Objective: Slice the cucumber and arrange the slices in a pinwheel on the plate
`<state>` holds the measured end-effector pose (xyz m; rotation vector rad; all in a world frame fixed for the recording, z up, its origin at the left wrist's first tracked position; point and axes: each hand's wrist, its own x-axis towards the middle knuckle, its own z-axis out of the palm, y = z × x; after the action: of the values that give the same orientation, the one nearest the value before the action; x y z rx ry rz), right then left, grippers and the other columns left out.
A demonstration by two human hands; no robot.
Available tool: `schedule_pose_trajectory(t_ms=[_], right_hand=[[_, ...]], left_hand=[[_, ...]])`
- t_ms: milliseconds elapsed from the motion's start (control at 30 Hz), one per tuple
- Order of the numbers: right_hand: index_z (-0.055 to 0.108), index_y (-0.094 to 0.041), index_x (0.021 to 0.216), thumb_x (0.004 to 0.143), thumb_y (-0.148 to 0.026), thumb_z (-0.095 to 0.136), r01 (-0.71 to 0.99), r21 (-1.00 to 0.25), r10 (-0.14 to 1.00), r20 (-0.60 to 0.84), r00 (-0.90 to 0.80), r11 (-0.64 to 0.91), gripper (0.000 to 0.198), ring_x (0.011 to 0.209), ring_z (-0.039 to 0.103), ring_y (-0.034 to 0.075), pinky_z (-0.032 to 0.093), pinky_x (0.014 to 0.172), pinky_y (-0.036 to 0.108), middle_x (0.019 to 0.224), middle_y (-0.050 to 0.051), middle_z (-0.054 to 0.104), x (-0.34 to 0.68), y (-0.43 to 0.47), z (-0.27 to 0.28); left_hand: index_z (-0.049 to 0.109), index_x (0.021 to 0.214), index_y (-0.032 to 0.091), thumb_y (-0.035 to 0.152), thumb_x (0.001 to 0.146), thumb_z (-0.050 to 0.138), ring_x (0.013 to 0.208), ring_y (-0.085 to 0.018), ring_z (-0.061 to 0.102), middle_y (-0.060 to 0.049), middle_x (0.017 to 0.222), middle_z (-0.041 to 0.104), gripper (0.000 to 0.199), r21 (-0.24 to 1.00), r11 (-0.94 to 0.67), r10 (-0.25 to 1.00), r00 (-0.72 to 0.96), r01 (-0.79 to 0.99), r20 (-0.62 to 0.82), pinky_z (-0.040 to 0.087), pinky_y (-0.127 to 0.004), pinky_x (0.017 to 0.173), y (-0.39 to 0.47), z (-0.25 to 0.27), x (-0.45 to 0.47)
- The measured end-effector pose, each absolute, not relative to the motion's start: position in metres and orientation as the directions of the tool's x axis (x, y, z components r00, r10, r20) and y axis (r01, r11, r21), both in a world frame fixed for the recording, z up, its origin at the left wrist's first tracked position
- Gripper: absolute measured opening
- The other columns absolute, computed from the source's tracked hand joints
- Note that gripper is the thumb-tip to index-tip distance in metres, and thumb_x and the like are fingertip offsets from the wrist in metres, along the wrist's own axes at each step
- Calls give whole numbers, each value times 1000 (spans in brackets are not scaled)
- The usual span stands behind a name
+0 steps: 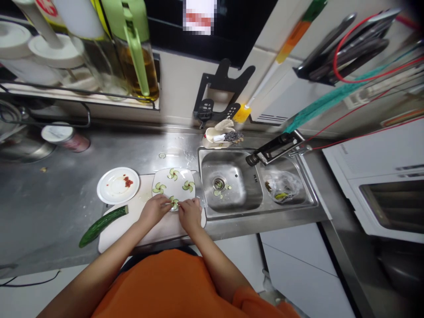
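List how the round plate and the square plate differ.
The round plate holds scattered red pieces; the square plate holds cucumber slices in four pinwheels. The round plate has no hand at it; the left hand and right hand are at the square plate's near edge. Both plates are white.

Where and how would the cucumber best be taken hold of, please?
Probably grip the cucumber around its middle, coming from above with the left hand, closing across its length: it is long and slim, lying slantwise with its cut end over the board and its other end beyond it.
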<state>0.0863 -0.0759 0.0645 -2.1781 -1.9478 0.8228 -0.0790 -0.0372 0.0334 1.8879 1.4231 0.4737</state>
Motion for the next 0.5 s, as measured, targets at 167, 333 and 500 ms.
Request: schedule_pose_trajectory(t_ms=[167, 333, 500], right_hand=[[72, -29, 100, 91, -26, 55, 873, -433, 952, -287, 105, -226, 20, 103, 46, 23, 33, 76, 30, 98, 3, 68, 103, -81, 68], [71, -24, 98, 89, -22, 52, 843, -444, 948, -232, 217, -302, 22, 101, 48, 21, 34, 79, 29, 99, 4, 69, 122, -84, 68], [69, -23, 106, 90, -22, 47, 832, -413, 926, -245, 289, -369, 28, 99, 50, 22, 35, 77, 29, 103, 5, 68, 129, -78, 61]], left_hand=[[71, 82, 22, 33, 82, 54, 83, -19, 64, -5, 88, 70, 20, 716, -128, 966, 250, 686, -67, 49, -28, 78, -45, 39, -105], [69, 92, 22, 40, 78, 55, 75, -19, 65, -4, 91, 72, 26, 695, 72, 983, 66, 715, -169, 50, -28, 73, -59, 38, -131], [59, 116, 17, 45, 75, 56, 75, -19, 67, -3, 84, 73, 49, 733, 326, 931, -66, 597, -360, 50, -29, 72, -66, 34, -124]])
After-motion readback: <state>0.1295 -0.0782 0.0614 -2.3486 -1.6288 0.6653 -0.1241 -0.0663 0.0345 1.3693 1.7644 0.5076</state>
